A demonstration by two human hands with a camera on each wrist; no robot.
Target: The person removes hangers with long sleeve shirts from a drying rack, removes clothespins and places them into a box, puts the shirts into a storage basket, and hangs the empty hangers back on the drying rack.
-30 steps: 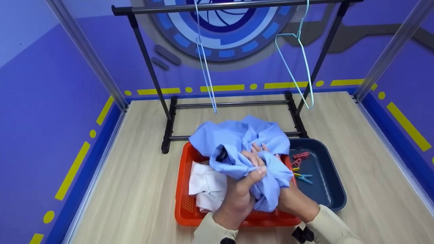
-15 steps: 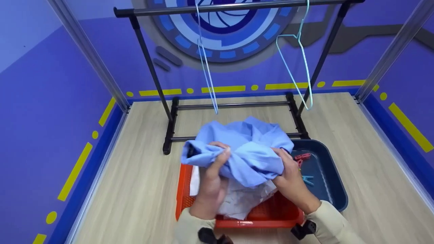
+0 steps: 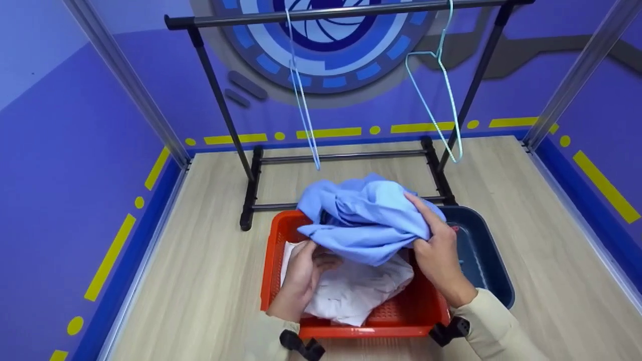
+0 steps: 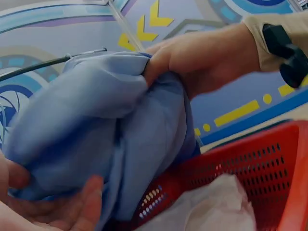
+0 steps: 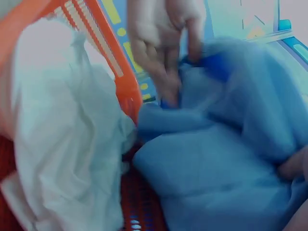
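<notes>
A bunched light blue garment (image 3: 366,220) hangs above the red-orange basket (image 3: 376,331), its folds loose and partly overlapping. My right hand (image 3: 441,255) grips it at the right side, thumb in front and fingers over the top; in the left wrist view the same hand (image 4: 207,60) pinches its upper edge. At the garment's lower left corner is my left hand (image 3: 300,278), fingers loosely spread. The right wrist view shows those left fingers (image 5: 166,86) hanging down beside the fabric without closing around it. Beneath lies a crumpled white garment (image 3: 351,291) in the basket.
Behind the basket stands a dark metal clothes rack (image 3: 223,105) with two thin hangers, one pale blue (image 3: 305,115) and one light green (image 3: 448,90). A dark blue tray (image 3: 484,250) sits against the basket's right side, partly hidden by my right hand. Blue-purple walls enclose the tabletop.
My hands have moved apart from their overlapped hold in the middle. The left has released the garment's rolled end and dropped lower left; the garment has shifted right, exposing more white fabric.
</notes>
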